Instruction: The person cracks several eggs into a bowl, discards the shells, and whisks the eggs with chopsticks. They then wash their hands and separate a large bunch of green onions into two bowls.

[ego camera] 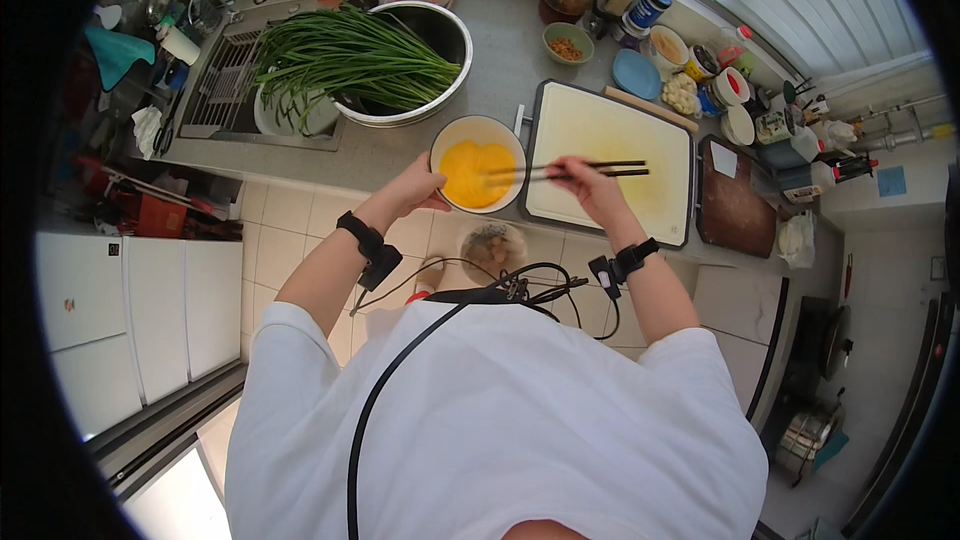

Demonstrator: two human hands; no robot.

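Observation:
My left hand (415, 186) grips the left rim of a white bowl (480, 122) at the counter's front edge. Yellow beaten egg (474, 172) lies in the bowl. In my right hand (585, 184) is a pair of dark chopsticks (619, 168); their far ends reach into the egg and look blurred. That hand is above a white cutting board (600, 120) with a dark rim and yellowish stains, just right of the bowl.
Long green leaves, probably chives (360, 56), lie across a large metal bowl (466, 60) beside the sink (225, 82). A green bowl (568, 43), blue plates (636, 73), jars and a brown board (739, 202) are at the right. Below the counter's edge is a bin (493, 251).

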